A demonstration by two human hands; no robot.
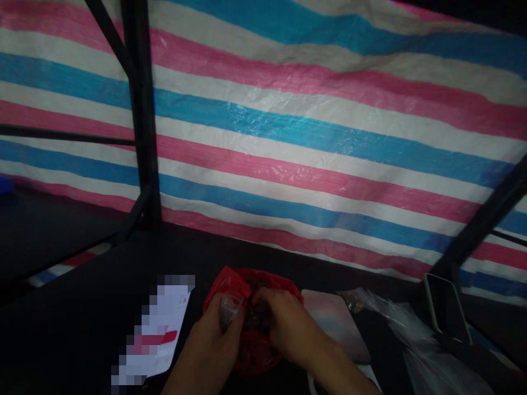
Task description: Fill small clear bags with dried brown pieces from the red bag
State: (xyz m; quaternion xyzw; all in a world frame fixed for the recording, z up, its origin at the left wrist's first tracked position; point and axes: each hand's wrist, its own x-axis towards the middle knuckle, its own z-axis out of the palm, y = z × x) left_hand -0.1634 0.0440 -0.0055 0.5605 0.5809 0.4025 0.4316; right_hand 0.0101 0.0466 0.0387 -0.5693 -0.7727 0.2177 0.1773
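A red plastic bag stands with its mouth spread on the dark table, and small brown pieces lie inside it. My left hand is at the bag's left side, its thumb and fingers closed around a small clear plastic bag. From the right, my right hand reaches into the mouth of the red bag. Its fingers are curled down among the brown pieces, and what they grip is hidden in the dim light.
Left of the bag lies a lit, partly pixelated screen. To the right are a pale flat object, several clear plastic bags and a phone leaning near a dark frame bar. Behind hangs a striped plastic sheet, with a dark post.
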